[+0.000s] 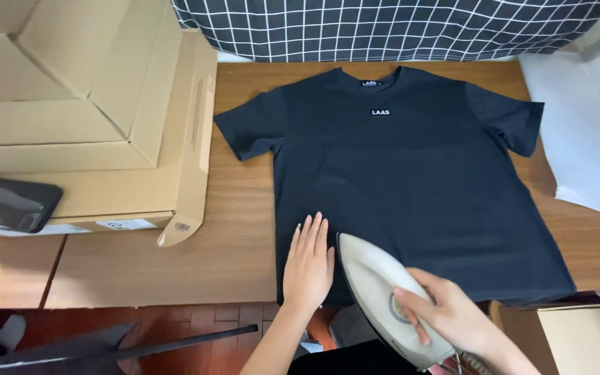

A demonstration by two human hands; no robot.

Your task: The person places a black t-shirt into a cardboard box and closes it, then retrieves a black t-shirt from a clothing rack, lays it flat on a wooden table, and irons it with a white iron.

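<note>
Your left hand (308, 267) lies flat and open on the bottom edge of the black shirt (411, 180). Your right hand (453, 316) holds the white iron (383, 295) just beside it, tip pointing up the shirt. The iron seems to touch the cloth.

Brown cardboard boxes (85, 104) stacked at far left on the wooden bench (196, 257), flaps open. Dark phone (10, 203) lying against the lower box's front edge. Checked dark cloth (383, 28) along the back. White sheet (585, 118) at right. Red tiled floor (196, 323) below.
</note>
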